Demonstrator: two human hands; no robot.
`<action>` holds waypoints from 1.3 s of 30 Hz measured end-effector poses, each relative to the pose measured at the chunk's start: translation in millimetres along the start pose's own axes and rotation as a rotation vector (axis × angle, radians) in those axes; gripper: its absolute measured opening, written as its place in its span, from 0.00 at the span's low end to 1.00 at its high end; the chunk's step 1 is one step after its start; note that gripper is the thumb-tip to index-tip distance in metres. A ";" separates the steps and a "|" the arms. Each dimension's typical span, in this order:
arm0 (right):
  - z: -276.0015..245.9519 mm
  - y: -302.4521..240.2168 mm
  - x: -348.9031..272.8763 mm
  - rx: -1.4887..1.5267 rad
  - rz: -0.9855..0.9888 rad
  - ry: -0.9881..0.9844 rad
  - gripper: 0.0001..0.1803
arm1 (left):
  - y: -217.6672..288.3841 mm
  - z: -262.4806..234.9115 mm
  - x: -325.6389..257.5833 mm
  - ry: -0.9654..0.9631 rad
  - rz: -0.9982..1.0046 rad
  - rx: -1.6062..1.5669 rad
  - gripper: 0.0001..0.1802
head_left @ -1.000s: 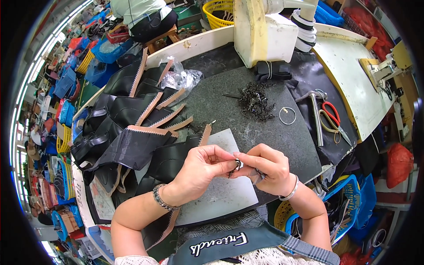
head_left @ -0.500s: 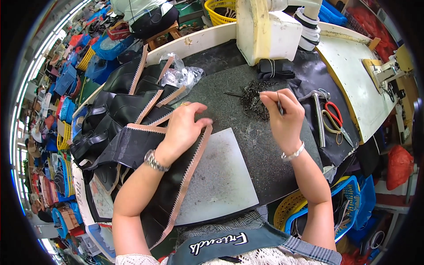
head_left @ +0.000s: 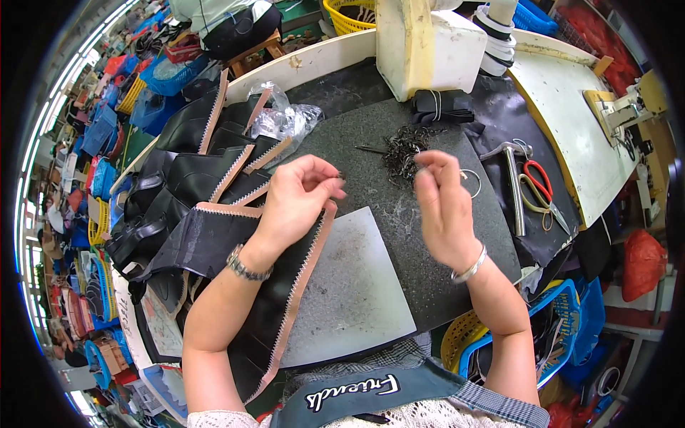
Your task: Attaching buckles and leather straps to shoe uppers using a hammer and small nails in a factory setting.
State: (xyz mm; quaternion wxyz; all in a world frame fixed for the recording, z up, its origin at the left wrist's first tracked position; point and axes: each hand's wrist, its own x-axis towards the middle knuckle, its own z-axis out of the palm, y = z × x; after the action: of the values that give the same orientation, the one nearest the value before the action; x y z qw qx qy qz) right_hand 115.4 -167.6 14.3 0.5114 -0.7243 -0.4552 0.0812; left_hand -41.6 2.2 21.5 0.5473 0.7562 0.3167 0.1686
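Note:
Just above the tip of a pinkish zigzag-edged strip [head_left: 298, 296], my left hand [head_left: 296, 196] is closed in a pinch. A tiny dark bit shows at its fingertips, too small to name. The strip runs along the edge of a black leather piece [head_left: 250, 321] under my left forearm. Farther right, my right hand [head_left: 448, 210] is raised beside a heap of dark thread scraps [head_left: 408, 153]. Its fingers are pressed together and slightly blurred. A thin metal loop [head_left: 477, 184] sticks out behind them; the rest of what they hold is hidden.
More black leather pieces [head_left: 196, 175] with zigzag strips pile up at the left, beside clear plastic [head_left: 289, 125]. A pale board [head_left: 349, 292] lies in front. Hammer [head_left: 515, 189] and red-handled scissors [head_left: 539, 182] rest at the right. A white machine housing [head_left: 421, 60] stands behind.
My right hand has turned and its fingers have straightened, so the metal loop now shows beside it. The left fingers have closed into a pinch, lifting slightly. The view has shifted a little.

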 end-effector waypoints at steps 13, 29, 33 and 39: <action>9.4 -33.1 -19.1 -0.409 -0.486 0.135 0.18 | 38.5 20.5 -51.8 -0.053 -0.041 -0.453 0.10; 6.2 -43.9 -26.5 -0.289 -0.397 0.080 0.17 | 36.6 25.6 -64.7 0.018 -0.033 -0.520 0.06; 8.6 -33.4 -23.7 -0.235 -0.418 0.088 0.16 | 40.6 17.8 -60.2 -0.055 -0.055 -0.515 0.08; -6.7 -17.6 -14.3 1.386 0.469 -0.430 0.15 | 41.1 6.0 -58.3 -0.197 -0.160 -0.720 0.08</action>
State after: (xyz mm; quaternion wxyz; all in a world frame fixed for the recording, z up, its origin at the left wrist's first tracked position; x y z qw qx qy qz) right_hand 100.9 -181.6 26.8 0.7186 -0.2836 -0.2241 0.5941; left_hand -69.2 -49.1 63.2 0.8170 0.5012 0.2411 0.1524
